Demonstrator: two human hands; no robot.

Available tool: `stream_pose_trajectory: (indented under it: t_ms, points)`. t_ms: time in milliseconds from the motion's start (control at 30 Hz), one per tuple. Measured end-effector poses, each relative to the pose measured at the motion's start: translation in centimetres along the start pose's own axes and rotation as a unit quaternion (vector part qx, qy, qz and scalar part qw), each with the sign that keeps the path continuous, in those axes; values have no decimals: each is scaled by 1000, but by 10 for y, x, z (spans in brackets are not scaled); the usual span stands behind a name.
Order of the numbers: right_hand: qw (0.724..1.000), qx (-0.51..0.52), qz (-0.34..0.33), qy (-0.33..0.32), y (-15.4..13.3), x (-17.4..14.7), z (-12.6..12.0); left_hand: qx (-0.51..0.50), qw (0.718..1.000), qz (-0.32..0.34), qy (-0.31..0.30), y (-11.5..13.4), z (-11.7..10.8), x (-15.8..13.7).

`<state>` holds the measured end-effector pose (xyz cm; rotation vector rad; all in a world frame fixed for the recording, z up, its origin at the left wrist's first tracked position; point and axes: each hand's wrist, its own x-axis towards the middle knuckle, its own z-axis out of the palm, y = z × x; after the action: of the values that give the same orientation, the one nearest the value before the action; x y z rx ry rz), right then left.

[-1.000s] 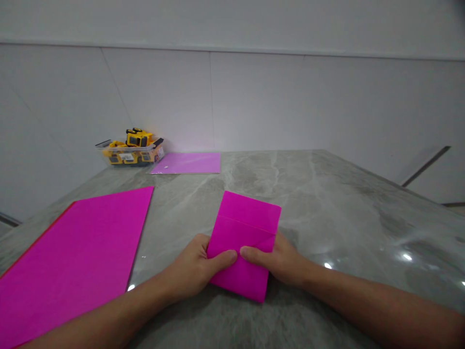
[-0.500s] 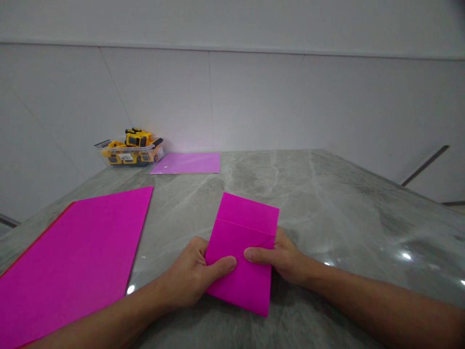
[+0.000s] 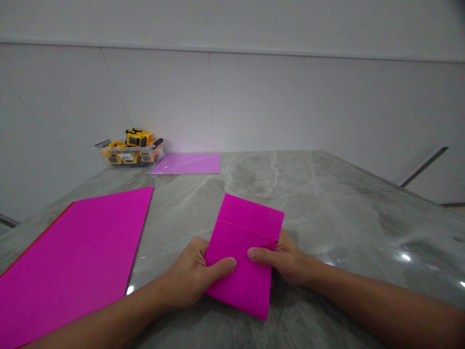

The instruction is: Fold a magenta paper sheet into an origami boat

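Observation:
A folded magenta paper [image 3: 247, 223], shaped like an envelope with a crease across its upper part, is held tilted above the table. My left hand [image 3: 199, 274] grips its left edge, thumb flat on the front. At the right edge, my right hand [image 3: 283, 257] pinches it with the thumb on the front too. The fingers of both hands are mostly hidden behind the paper. A faint curved crease runs between the two thumb tips. To the left lies a large magenta sheet or stack of paper [image 3: 83, 252] with a red left edge, partly covered by my left forearm.
On the grey marbled table [image 3: 327, 218], a clear plastic box [image 3: 127, 157] of yellow toy trucks [image 3: 138, 139] stands at the back left. Beside it lies a lilac pack of paper [image 3: 191, 164]. A white wall [image 3: 254, 97] rises behind the table.
The upper right corner of the folded paper has shifted slightly right and down, with my right hand moving a little right. The paper bends more between the thumbs. My left hand stays in place.

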<state>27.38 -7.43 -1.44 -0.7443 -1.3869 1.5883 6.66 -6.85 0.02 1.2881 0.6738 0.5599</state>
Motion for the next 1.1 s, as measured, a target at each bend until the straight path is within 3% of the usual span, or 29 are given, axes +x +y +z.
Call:
stream_pose_trajectory:
  t_ms: [167,433,600,833,967,1100]
  points:
    - [1000,16,-25,-4,-1,1,-2,-23,1000,-9,7,-2,-2,0]
    - [997,42,56,-35,0,4,-11,-66,997,-1,-35,5,2,1]
    - [997,54,45,-24,3,5,-12,-56,998,-2,-10,1,-3,0]
    - [989,88,23,120,-3,10,-19,-84,996,-25,14,-12,-15,2]
    - [984,89,29,150,-6,14,-20,-129,992,-8,7,-12,-15,4]
    - [978,86,-18,190,-4,16,-20,-83,997,-2,-5,-11,-13,3]
